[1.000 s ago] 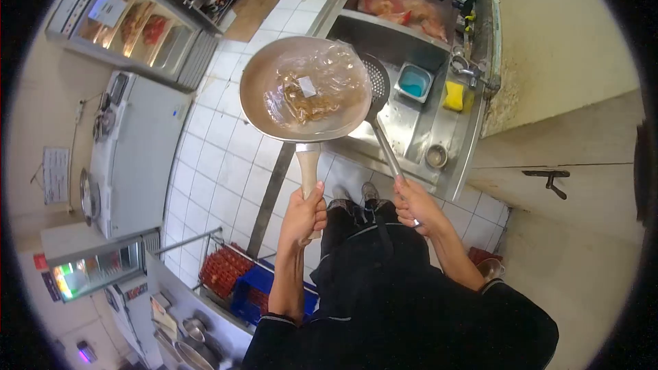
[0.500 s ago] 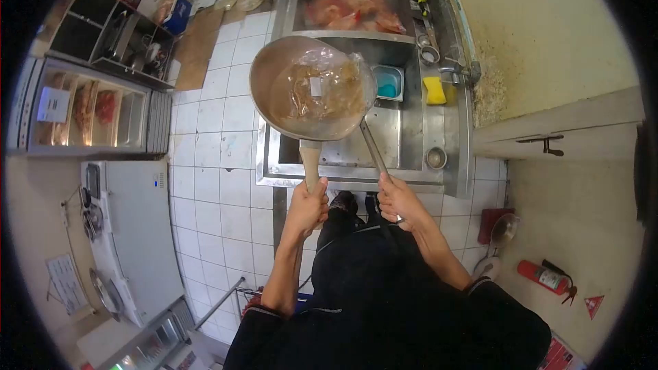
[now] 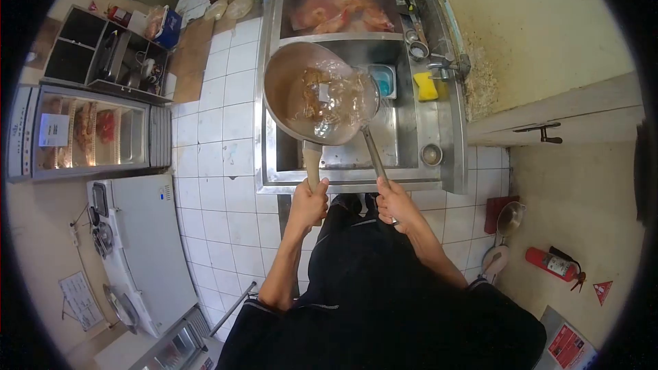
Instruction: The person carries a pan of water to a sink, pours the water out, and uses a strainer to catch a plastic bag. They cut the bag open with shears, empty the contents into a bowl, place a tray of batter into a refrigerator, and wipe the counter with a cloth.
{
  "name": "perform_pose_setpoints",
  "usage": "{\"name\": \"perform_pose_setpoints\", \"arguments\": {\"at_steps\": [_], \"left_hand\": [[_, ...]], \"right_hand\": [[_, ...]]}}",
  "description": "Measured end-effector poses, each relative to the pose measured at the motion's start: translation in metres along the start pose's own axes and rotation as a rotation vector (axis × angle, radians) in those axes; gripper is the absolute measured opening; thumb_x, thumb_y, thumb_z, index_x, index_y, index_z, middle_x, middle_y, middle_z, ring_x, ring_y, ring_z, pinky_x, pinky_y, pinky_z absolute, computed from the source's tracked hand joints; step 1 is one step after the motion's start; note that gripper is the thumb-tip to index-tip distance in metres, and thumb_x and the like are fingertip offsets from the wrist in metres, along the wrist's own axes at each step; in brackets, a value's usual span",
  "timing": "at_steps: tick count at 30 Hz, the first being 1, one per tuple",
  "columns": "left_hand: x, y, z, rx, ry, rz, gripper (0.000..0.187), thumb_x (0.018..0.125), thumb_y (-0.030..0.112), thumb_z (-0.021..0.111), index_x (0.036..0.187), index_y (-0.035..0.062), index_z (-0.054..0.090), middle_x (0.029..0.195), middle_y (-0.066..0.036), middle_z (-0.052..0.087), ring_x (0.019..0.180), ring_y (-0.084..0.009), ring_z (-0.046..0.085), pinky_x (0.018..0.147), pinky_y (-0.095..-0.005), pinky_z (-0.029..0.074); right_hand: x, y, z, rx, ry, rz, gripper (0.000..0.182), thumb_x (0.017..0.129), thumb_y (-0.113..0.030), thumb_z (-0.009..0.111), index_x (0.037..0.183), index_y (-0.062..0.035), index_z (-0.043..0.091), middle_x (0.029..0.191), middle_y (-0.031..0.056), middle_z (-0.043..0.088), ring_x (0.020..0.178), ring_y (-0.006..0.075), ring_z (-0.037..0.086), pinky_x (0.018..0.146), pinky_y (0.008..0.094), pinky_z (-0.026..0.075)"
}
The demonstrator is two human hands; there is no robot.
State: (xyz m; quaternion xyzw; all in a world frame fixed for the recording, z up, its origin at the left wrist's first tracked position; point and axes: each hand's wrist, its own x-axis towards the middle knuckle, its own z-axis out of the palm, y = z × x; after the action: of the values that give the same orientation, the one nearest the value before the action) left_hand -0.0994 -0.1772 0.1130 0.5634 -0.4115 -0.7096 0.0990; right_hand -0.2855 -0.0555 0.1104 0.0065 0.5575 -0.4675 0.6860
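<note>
My left hand (image 3: pixel 310 200) grips the pale wooden handle of a round metal pan (image 3: pixel 282 89) held over the steel sink (image 3: pixel 411 123). Inside the pan lies a clear plastic bag (image 3: pixel 334 96) with brown food and a small white label. My right hand (image 3: pixel 396 203) holds the long metal handle of a skimmer (image 3: pixel 374 154), whose head is hidden beneath the pan's right side. Both arms wear black sleeves.
The sink's far basin (image 3: pixel 343 8) holds reddish meat in water. A blue tub (image 3: pixel 384 82), a yellow sponge (image 3: pixel 425 86) and a tap (image 3: pixel 444 65) sit on the sink. A glass display fridge (image 3: pixel 82 130) and a white chest freezer (image 3: pixel 144 247) stand left. A fire extinguisher (image 3: pixel 554 264) lies at right.
I have turned and stepped closer to the sink, so the pan now hangs over its near basin. The skimmer head has slipped from beside the pan to under it.
</note>
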Motion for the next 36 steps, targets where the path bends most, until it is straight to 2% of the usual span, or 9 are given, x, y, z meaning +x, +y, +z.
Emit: {"name": "perform_pose_setpoints", "arguments": {"at_steps": [10,16,19,25,36], "left_hand": [[0.001,-0.003,0.008,0.195,0.108,0.057,0.027,0.096,0.024,0.058,0.083,0.0038,0.046,0.056,0.001,0.045,0.043,-0.0087,0.046,0.036,-0.0272,0.037],[0.005,-0.008,0.012,0.185,0.151,0.063,0.026,0.096,0.023,0.058,0.082,0.0037,0.047,0.057,0.000,0.048,0.043,-0.0089,0.046,0.036,-0.0273,0.037],[0.005,-0.013,0.013,0.174,0.150,0.071,0.026,0.096,0.023,0.057,0.081,0.0039,0.047,0.057,0.000,0.048,0.042,-0.0090,0.046,0.036,-0.0275,0.037],[-0.002,-0.016,0.013,0.218,0.224,0.100,0.028,0.095,0.024,0.058,0.079,0.0043,0.046,0.056,0.000,0.047,0.041,-0.0093,0.046,0.035,-0.0280,0.037],[-0.028,-0.015,0.001,0.271,0.333,0.072,0.029,0.096,0.024,0.059,0.080,0.0038,0.046,0.055,-0.001,0.048,0.041,-0.0102,0.048,0.036,-0.0290,0.037]], "right_hand": [[0.009,0.009,-0.008,-0.028,0.008,-0.007,0.032,0.102,-0.040,0.047,0.088,-0.0126,0.038,0.058,-0.0049,0.034,0.041,0.0056,0.031,0.035,0.0244,0.031],[0.013,0.011,-0.009,-0.026,0.011,0.004,0.031,0.102,-0.039,0.048,0.088,-0.0127,0.039,0.058,-0.0052,0.034,0.042,0.0057,0.032,0.036,0.0250,0.032],[0.017,0.015,-0.015,0.016,-0.032,0.004,0.031,0.101,-0.040,0.050,0.087,-0.0157,0.037,0.057,-0.0053,0.032,0.040,0.0042,0.031,0.035,0.0229,0.029],[0.020,0.012,-0.016,-0.035,-0.089,0.044,0.030,0.102,-0.039,0.047,0.090,-0.0129,0.038,0.059,-0.0047,0.035,0.043,0.0058,0.032,0.037,0.0252,0.031],[0.026,0.017,-0.014,-0.027,-0.212,0.155,0.029,0.102,-0.041,0.047,0.093,-0.0142,0.039,0.060,-0.0052,0.033,0.044,0.0054,0.030,0.037,0.0237,0.030]]}}
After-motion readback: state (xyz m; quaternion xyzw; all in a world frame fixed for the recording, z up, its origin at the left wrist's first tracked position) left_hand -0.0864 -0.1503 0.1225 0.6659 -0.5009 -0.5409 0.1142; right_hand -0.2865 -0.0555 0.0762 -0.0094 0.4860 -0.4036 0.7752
